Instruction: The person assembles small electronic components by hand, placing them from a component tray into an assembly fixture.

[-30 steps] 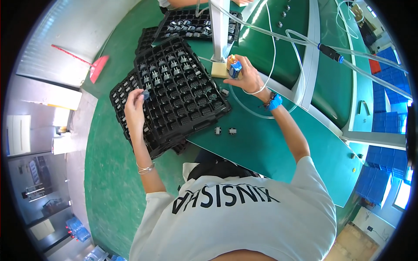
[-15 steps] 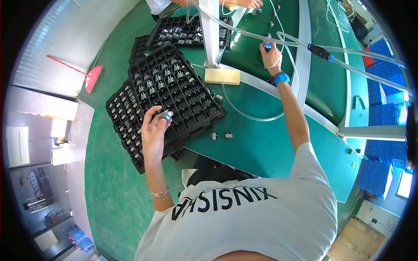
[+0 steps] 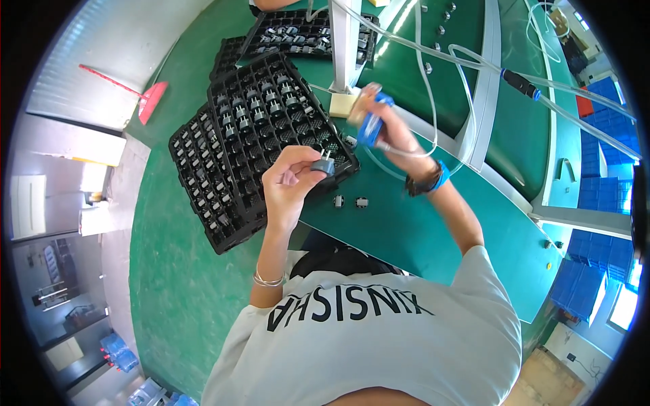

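My left hand (image 3: 290,181) pinches a small grey plug (image 3: 323,165) with metal pins pointing up, between thumb and fingers, above the near right corner of a black compartment tray (image 3: 298,162). Several similar plugs (image 3: 256,111) stand in that tray's pockets; other pockets hold none. Right of the left hand, my right hand (image 3: 399,139) is closed round a blue hand tool (image 3: 371,128) with a clear hose. Motion blurs the tool, so its exact kind is unclear. Two small loose parts (image 3: 351,201) lie on the green table below the hands.
A lower black tray (image 3: 196,183) with more parts sticks out at the left. A far tray (image 3: 291,44) lies near another person's arm (image 3: 271,4). A white post (image 3: 344,54) rises behind a pale yellow block (image 3: 342,105). Clear hoses cross over the green belt (image 3: 433,88), where several parts lie.
My right hand has come from over the belt toward me and leftward with the blue tool. My left hand has moved right with the plug, whose pins now show pointing up.
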Tool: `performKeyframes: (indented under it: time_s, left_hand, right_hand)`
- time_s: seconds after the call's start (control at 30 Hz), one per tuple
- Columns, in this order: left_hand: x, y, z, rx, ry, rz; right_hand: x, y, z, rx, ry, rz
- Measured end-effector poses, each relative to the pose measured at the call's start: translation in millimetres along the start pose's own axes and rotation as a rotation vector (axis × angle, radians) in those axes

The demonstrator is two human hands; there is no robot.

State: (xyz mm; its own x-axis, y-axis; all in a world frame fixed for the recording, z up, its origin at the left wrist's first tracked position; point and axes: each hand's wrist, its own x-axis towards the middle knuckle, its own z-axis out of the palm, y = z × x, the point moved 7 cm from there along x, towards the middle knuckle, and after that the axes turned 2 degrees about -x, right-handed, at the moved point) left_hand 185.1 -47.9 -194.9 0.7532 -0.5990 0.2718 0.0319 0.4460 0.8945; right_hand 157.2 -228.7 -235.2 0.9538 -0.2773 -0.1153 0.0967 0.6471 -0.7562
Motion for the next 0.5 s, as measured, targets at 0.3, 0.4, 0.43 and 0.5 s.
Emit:
performKeyframes:
  time_s: [0.3,0.4,0.43,0.5]
  left_hand:
    - [-5.3,-2.0,6.8,0.024,-0.013,-0.038]
    - [-5.7,-1.0,8.0,-0.001,-0.018,-0.032]
    - [-5.1,-1.2,9.0,-0.037,-0.032,-0.033]
    - [-3.4,-1.1,10.0,-0.02,-0.047,-0.043]
  right_hand:
    - [-51.5,25.9,47.9,-0.2,0.004,0.318]
    - [-48.6,30.9,38.7,-0.101,0.078,0.283]
    - [-46.9,30.1,34.2,-0.101,0.079,0.284]
    - [-43.8,29.1,31.7,-0.057,-0.013,0.341]
